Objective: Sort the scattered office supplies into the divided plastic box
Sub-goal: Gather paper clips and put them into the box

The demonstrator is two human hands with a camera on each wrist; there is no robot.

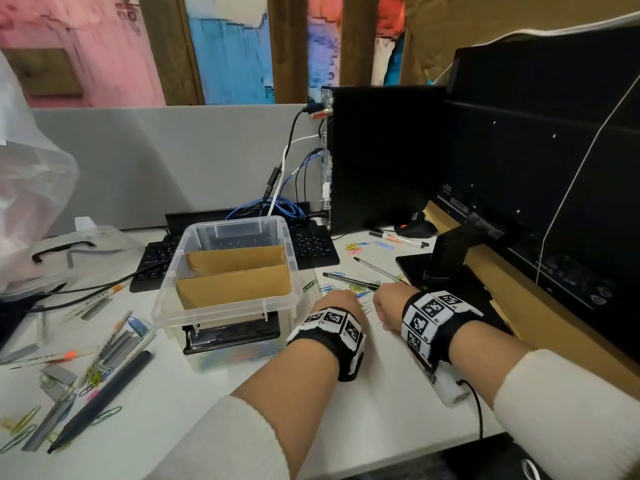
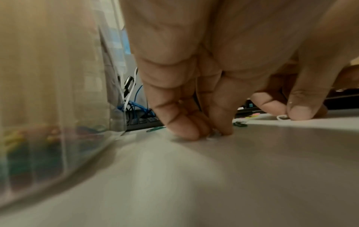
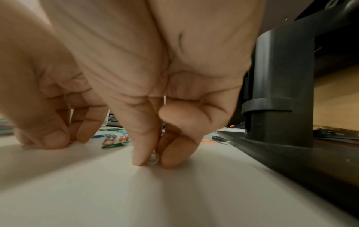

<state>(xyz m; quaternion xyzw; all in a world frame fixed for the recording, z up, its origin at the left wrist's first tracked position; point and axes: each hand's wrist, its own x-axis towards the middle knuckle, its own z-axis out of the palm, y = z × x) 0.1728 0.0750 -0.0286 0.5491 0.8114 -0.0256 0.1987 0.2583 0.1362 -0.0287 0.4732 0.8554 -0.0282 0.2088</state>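
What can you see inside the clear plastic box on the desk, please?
The plastic box holds two cardboard dividers. Coloured paper clips lie heaped in the nearest compartment, seen through the wall. The cardboard hides the floors of the compartments behind it.

We see a clear, glossy plastic box (image 1: 277, 237) with matt brown cardboard dividers (image 1: 239, 282) on a smooth, matt white desk top (image 1: 374, 403). Coloured coated-wire paper clips (image 1: 355, 248), a matt black plastic monitor stand (image 3: 279, 86) and soft white knit sleeves (image 1: 568, 417) complete the surfaces.
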